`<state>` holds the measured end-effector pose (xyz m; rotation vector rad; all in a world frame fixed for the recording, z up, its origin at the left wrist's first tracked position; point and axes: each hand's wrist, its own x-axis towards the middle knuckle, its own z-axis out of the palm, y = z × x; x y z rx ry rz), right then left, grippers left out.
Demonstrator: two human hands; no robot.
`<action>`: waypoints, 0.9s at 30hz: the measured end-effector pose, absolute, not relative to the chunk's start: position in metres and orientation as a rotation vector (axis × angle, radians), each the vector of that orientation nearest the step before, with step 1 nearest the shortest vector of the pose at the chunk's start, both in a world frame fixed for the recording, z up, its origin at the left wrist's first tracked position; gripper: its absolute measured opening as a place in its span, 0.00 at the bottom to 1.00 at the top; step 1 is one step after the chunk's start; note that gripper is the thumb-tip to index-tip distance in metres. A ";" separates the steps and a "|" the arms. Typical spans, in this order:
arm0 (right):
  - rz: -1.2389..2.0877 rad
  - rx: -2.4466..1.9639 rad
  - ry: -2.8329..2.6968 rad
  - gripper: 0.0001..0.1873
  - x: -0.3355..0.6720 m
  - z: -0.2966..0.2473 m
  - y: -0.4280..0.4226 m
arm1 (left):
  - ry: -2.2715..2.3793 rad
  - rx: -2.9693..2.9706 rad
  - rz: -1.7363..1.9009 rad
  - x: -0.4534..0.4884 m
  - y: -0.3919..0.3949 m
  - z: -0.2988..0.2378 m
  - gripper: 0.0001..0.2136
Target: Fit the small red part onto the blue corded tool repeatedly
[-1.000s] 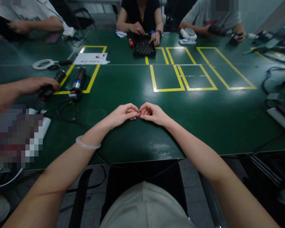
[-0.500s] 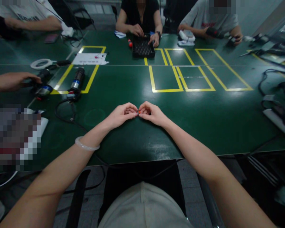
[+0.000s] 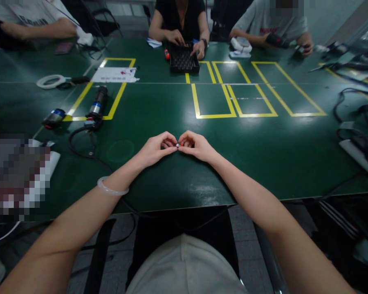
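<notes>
Fingertip to fingertip, my left hand (image 3: 159,147) and my right hand (image 3: 196,146) meet above the green table (image 3: 159,183). Between them they pinch a tiny part (image 3: 178,145) with a pale spot and some orange-red on its right side. It is too small to name, and the fingers cover most of it. Both hands are closed, thumbs against the forefingers, with the other fingers curled. A translucent bracelet (image 3: 112,187) circles my left wrist.
To the left lie a black-and-silver cylindrical device (image 3: 98,104), a similar one (image 3: 54,118), a cable (image 3: 76,149) and a white ring (image 3: 50,81). Across the table a person works at a black tray (image 3: 184,59). Yellow tape rectangles (image 3: 216,116) mark the surface. Cables (image 3: 340,110) run at right.
The pinched part now shows a pale spot, while my hands stay almost in place. Another person's hand at the left has withdrawn from the devices, taking a dark object out of view.
</notes>
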<state>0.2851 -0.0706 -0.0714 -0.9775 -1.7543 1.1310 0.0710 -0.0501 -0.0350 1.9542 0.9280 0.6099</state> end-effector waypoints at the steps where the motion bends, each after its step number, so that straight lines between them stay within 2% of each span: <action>1: 1.118 -0.972 -1.764 0.15 0.285 -0.071 -0.071 | 0.918 1.958 0.617 0.071 -0.050 -0.035 0.15; 11: 1.083 -0.930 -1.776 0.15 0.286 -0.068 -0.071 | 0.892 1.982 0.724 0.067 -0.045 -0.042 0.13; 27: 1.079 -0.839 -1.781 0.12 0.286 -0.067 -0.073 | 0.853 1.914 0.694 0.066 -0.045 -0.044 0.14</action>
